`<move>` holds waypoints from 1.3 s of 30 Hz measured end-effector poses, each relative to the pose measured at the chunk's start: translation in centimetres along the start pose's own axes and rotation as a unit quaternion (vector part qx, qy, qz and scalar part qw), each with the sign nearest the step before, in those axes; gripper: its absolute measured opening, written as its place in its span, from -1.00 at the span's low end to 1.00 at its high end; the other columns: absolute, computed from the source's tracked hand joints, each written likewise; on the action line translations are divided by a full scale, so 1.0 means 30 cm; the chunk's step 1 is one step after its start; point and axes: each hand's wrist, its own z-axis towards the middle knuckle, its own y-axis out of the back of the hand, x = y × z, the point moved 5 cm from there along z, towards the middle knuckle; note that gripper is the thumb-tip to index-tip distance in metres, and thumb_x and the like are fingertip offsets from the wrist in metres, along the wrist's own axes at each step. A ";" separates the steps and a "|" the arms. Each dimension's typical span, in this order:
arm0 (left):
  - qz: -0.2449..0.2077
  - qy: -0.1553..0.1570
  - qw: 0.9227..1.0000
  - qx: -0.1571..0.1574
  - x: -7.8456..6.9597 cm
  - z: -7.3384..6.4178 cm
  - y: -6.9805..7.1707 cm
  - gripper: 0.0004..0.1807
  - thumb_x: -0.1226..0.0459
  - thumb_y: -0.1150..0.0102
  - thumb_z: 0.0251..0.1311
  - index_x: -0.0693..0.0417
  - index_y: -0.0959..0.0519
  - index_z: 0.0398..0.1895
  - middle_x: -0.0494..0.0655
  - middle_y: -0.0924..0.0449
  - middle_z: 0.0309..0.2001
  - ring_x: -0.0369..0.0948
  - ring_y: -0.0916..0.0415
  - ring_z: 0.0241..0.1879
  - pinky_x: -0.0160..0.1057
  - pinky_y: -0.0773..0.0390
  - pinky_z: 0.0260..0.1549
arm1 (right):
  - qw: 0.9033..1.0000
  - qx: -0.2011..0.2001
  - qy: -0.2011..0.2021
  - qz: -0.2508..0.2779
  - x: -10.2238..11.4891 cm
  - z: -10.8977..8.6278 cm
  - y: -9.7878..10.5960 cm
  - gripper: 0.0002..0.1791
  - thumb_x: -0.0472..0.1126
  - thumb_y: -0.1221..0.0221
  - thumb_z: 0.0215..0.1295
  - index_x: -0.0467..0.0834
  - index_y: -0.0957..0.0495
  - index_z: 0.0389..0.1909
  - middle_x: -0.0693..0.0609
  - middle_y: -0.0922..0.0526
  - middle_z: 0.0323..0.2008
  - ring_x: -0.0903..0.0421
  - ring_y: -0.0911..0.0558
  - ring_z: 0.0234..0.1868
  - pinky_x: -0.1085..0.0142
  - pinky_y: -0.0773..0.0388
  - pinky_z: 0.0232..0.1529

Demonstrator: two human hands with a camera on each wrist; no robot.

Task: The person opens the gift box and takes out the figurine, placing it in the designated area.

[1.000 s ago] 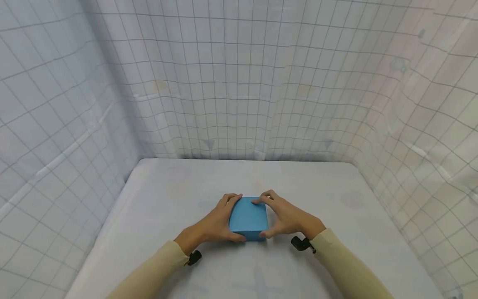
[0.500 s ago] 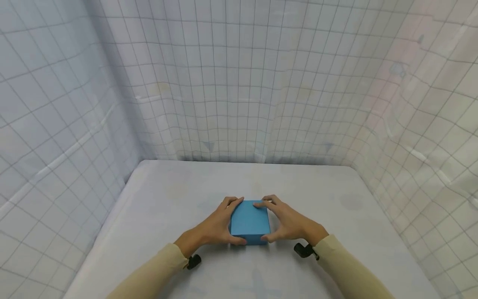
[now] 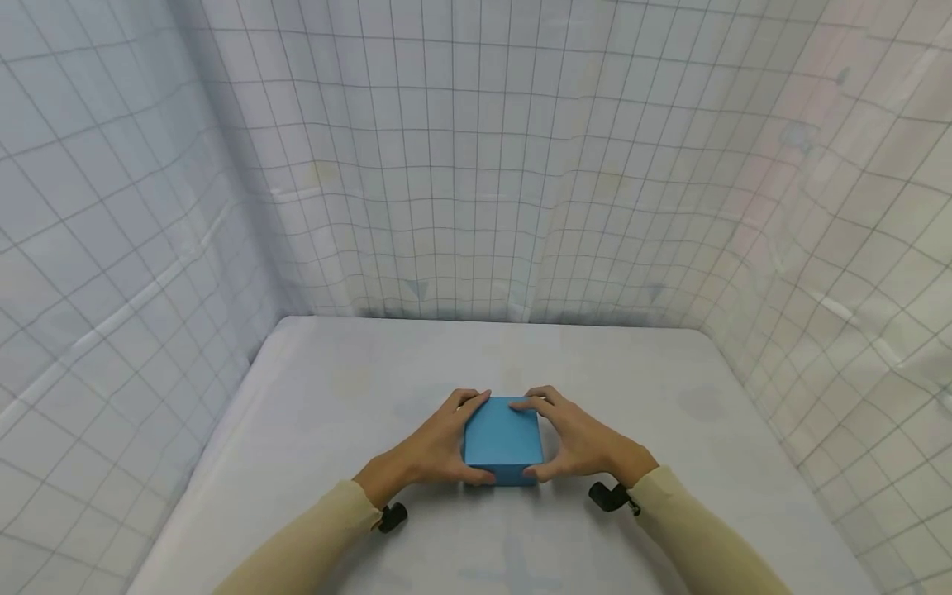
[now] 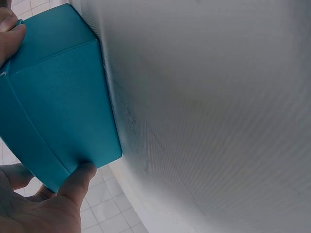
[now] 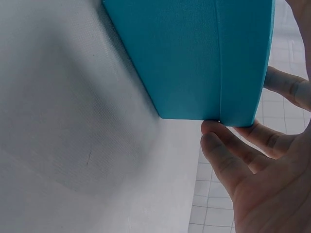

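blue rectangular box, smooth-sided, lies flat on the white covered table, its lower edge against the cloth; clock taken with the box at centre and 12 away from the person. left hand at 9 o'clock, grasping the box: thumb bent across the near face at about 7, fingers curled over the far edge at about 11. right hand at 3 o'clock, also grasping: thumb on the near face at about 5, index finger bent onto the top at about 1, other fingers round the far corner there. the palm of the right hand stands off the box side, with a gap of table between. the hands do not touch each other; the middle of the top lies uncovered between them. from the wrists, a thin line shows along the box; seam or folded edge, i cannot tell. left pale yellow sleeve comes in from 7–8 o'clock, right pale yellow sleeve from 4–5. a small black device sits under each wrist, the left device toward 8 and the right device toward 4. white grid-lined curtain hangs beyond the table at 12, with similar sheets at 10 and 2.
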 end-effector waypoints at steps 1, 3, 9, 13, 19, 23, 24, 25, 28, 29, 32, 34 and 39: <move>0.004 0.001 1.000 0.000 0.000 0.004 -0.001 0.47 -0.18 -0.83 0.12 0.11 -0.11 0.94 0.20 -0.24 0.75 0.19 -0.46 0.63 0.33 -0.63 0.53 | 1.000 -0.001 0.000 0.002 -0.001 -0.001 0.001 0.14 0.23 -0.68 0.24 0.15 -0.38 0.79 -0.15 -0.39 0.67 -0.27 -0.58 0.58 -0.34 -0.70 0.43; 0.005 0.002 1.000 0.001 -0.001 0.008 -0.002 0.47 -0.19 -0.83 0.12 0.11 -0.12 0.94 0.21 -0.24 0.75 0.20 -0.47 0.63 0.34 -0.64 0.53 | 1.000 -0.001 0.001 0.002 -0.005 -0.002 0.001 0.14 0.23 -0.68 0.24 0.15 -0.37 0.79 -0.14 -0.39 0.66 -0.26 -0.58 0.57 -0.33 -0.70 0.43; 0.004 -0.004 1.000 -0.001 -0.006 0.018 -0.002 0.46 -0.17 -0.84 0.11 0.12 -0.14 0.93 0.19 -0.27 0.74 0.19 -0.48 0.62 0.34 -0.64 0.53 | 1.000 -0.009 -0.001 -0.001 -0.013 -0.009 0.004 0.14 0.26 -0.67 0.24 0.16 -0.36 0.79 -0.15 -0.39 0.66 -0.25 -0.59 0.56 -0.33 -0.71 0.41; 0.000 -0.006 1.000 0.005 -0.010 0.023 -0.003 0.46 -0.18 -0.83 0.12 0.09 -0.13 0.94 0.19 -0.26 0.75 0.19 -0.47 0.63 0.34 -0.64 0.53 | 1.000 -0.008 -0.001 -0.004 -0.016 -0.015 0.005 0.15 0.28 -0.66 0.25 0.13 -0.36 0.79 -0.14 -0.40 0.65 -0.25 -0.59 0.55 -0.32 -0.72 0.40; -0.005 -0.004 1.000 0.000 -0.023 0.027 0.018 0.44 -0.18 -0.83 0.13 0.04 -0.14 0.94 0.18 -0.24 0.76 0.20 -0.45 0.64 0.36 -0.63 0.53 | 1.000 -0.021 0.005 -0.018 -0.003 -0.011 0.024 0.13 0.26 -0.66 0.25 0.13 -0.37 0.78 -0.12 -0.40 0.66 -0.21 -0.62 0.55 -0.27 -0.75 0.40; -0.012 -0.008 1.000 -0.004 -0.033 0.030 0.033 0.43 -0.16 -0.83 0.13 0.00 -0.14 0.94 0.17 -0.22 0.77 0.21 -0.43 0.66 0.37 -0.62 0.54 | 0.999 -0.031 -0.005 -0.032 0.003 -0.013 0.035 0.13 0.29 -0.63 0.26 0.20 -0.35 0.79 -0.08 -0.37 0.71 -0.21 -0.63 0.54 -0.25 -0.77 0.36; -0.013 -0.010 1.000 -0.006 -0.035 0.032 0.037 0.43 -0.16 -0.82 0.14 0.00 -0.14 0.94 0.17 -0.21 0.78 0.21 -0.42 0.66 0.37 -0.61 0.54 | 0.999 -0.034 -0.007 -0.035 0.003 -0.014 0.038 0.13 0.30 -0.63 0.26 0.21 -0.34 0.80 -0.08 -0.36 0.72 -0.21 -0.64 0.54 -0.25 -0.78 0.35; -0.014 -0.012 1.000 -0.009 -0.036 0.032 0.040 0.42 -0.16 -0.82 0.14 0.00 -0.14 0.94 0.17 -0.21 0.78 0.21 -0.42 0.67 0.37 -0.61 0.54 | 0.999 -0.036 -0.007 -0.035 0.005 -0.014 0.040 0.13 0.30 -0.62 0.26 0.22 -0.34 0.80 -0.08 -0.35 0.73 -0.22 -0.64 0.54 -0.26 -0.78 0.35; -0.018 -0.019 1.000 -0.016 -0.039 0.032 0.051 0.41 -0.15 -0.83 0.14 0.00 -0.15 0.94 0.17 -0.18 0.78 0.22 -0.40 0.68 0.37 -0.61 0.55 | 0.999 -0.043 -0.001 -0.033 0.012 -0.010 0.046 0.11 0.29 -0.60 0.28 0.22 -0.33 0.80 -0.10 -0.34 0.74 -0.23 -0.62 0.56 -0.26 -0.77 0.37; -0.021 -0.023 0.999 -0.019 -0.040 0.031 0.054 0.41 -0.14 -0.84 0.14 0.01 -0.15 0.94 0.18 -0.17 0.79 0.23 -0.39 0.69 0.37 -0.60 0.55 | 0.998 -0.045 0.002 -0.033 0.014 -0.007 0.049 0.11 0.28 -0.60 0.29 0.21 -0.33 0.80 -0.11 -0.33 0.75 -0.23 -0.61 0.58 -0.26 -0.76 0.38; -0.032 -0.029 0.999 -0.029 -0.044 0.028 0.067 0.42 -0.10 -0.85 0.15 0.00 -0.14 0.94 0.20 -0.13 0.81 0.27 -0.37 0.71 0.40 -0.59 0.56 | 0.998 -0.053 0.016 -0.035 0.021 0.000 0.057 0.11 0.25 -0.60 0.30 0.18 -0.33 0.81 -0.13 -0.33 0.74 -0.23 -0.59 0.60 -0.27 -0.75 0.41; -0.042 -0.031 0.998 -0.038 -0.046 0.026 0.077 0.42 -0.09 -0.85 0.16 0.02 -0.11 0.95 0.23 -0.10 0.82 0.30 -0.36 0.72 0.40 -0.58 0.58 | 0.997 -0.059 0.023 -0.035 0.027 0.005 0.066 0.11 0.23 -0.60 0.31 0.16 -0.32 0.81 -0.13 -0.33 0.74 -0.23 -0.59 0.60 -0.26 -0.75 0.42; -0.076 -0.014 0.995 -0.060 -0.047 0.021 0.100 0.39 -0.08 -0.80 0.26 0.05 -0.05 0.95 0.26 -0.05 0.87 0.29 -0.31 0.77 0.27 -0.63 0.56 | 0.996 -0.073 0.031 -0.029 0.046 0.024 0.090 0.12 0.18 -0.61 0.30 0.14 -0.32 0.83 -0.14 -0.32 0.74 -0.21 -0.62 0.57 -0.24 -0.76 0.43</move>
